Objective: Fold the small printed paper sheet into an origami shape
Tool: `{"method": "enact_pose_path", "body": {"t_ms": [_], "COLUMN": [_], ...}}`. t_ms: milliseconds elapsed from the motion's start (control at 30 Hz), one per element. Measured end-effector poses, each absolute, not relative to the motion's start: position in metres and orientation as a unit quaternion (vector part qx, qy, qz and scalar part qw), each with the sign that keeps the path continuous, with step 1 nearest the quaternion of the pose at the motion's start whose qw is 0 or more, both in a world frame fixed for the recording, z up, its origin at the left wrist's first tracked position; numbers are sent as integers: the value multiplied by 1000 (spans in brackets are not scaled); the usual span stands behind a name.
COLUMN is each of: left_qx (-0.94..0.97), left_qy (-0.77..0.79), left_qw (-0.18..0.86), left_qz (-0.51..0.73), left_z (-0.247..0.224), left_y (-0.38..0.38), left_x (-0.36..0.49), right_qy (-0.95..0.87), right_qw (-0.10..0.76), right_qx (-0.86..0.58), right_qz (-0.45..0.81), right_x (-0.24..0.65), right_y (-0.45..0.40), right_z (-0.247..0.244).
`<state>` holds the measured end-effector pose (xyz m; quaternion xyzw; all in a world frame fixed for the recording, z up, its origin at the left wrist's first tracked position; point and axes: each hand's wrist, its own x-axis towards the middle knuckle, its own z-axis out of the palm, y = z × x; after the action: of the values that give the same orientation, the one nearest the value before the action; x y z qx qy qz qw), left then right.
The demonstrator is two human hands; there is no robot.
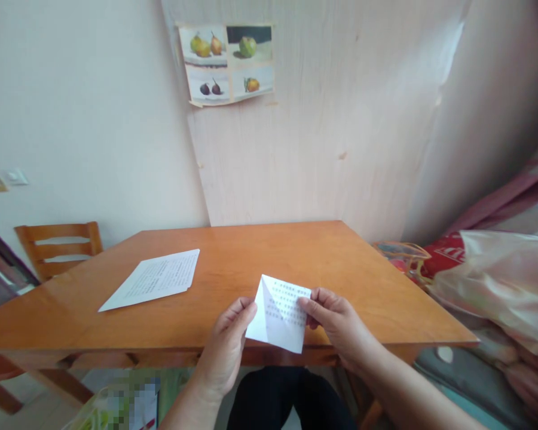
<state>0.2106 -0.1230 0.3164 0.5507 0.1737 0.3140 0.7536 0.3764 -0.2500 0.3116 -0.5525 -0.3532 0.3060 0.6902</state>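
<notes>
A folded sheet of printed paper (280, 316) is held up between my two hands, over the near edge of the wooden table. It is roughly square, with a blank folded flap on its left side and lines of print on the rest. My left hand (231, 331) pinches its left edge between thumb and fingers. On the opposite side, my right hand (332, 316) grips the right edge, thumb on top of the print. The undersides of the folds are hidden from me.
Printed sheets (156, 278) lie on the left part of the table (260, 245). A wooden chair (63, 239) stands at the far left. Plastic bags (497, 280) are piled to the right. A fruit picture sheet (228, 65) hangs on the wall.
</notes>
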Motion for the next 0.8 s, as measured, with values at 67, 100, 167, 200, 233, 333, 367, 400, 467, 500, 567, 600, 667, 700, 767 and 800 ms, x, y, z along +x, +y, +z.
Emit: {"method": "enact_pose_path", "body": {"t_ms": [67, 100, 167, 200, 233, 333, 367, 400, 467, 500, 567, 600, 667, 700, 767, 800], "left_qx": [556, 557, 562, 565, 569, 580, 582, 585, 589, 593, 606, 615, 635, 646, 673, 687], "left_qy": [167, 164, 165, 167, 169, 170, 170, 170, 170, 170, 173, 175, 178, 179, 179, 180], "left_qw": [761, 764, 764, 760, 757, 748, 745, 743, 739, 736, 725, 717, 696, 684, 657, 643], "left_qz": [290, 280, 273, 273, 274, 276, 278, 279, 279, 277, 278, 279, 284, 286, 288, 287], "left_z": [319, 321, 322, 323, 323, 321, 321, 320, 320, 320, 322, 323, 326, 327, 331, 333], "left_y": [-122, -121, -121, -121, -122, -125, -126, -127, -128, -128, -128, -128, -125, -124, -121, -119], "left_x": [209, 209, 210, 211, 212, 213, 214, 214, 214, 214, 213, 213, 212, 211, 210, 210], "right_qy": [-370, -377, -386, -390, -394, -397, -399, -401, -406, -408, -410, -413, -426, -434, -449, -452], "right_qw": [677, 673, 667, 664, 661, 658, 658, 659, 657, 655, 650, 648, 641, 635, 622, 615], "right_qx": [-552, -550, -545, -543, -543, -545, -545, -544, -545, -547, -553, -554, -551, -550, -555, -562], "right_qz": [315, 320, 330, 334, 336, 335, 333, 330, 327, 325, 321, 321, 322, 324, 322, 318], "right_x": [376, 376, 375, 375, 375, 376, 376, 377, 378, 378, 379, 380, 383, 384, 387, 389], "right_y": [-252, -253, -255, -256, -257, -260, -260, -261, -261, -261, -261, -261, -262, -262, -262, -262], "right_z": [312, 312, 312, 311, 310, 309, 309, 309, 309, 309, 309, 309, 310, 310, 312, 313]}}
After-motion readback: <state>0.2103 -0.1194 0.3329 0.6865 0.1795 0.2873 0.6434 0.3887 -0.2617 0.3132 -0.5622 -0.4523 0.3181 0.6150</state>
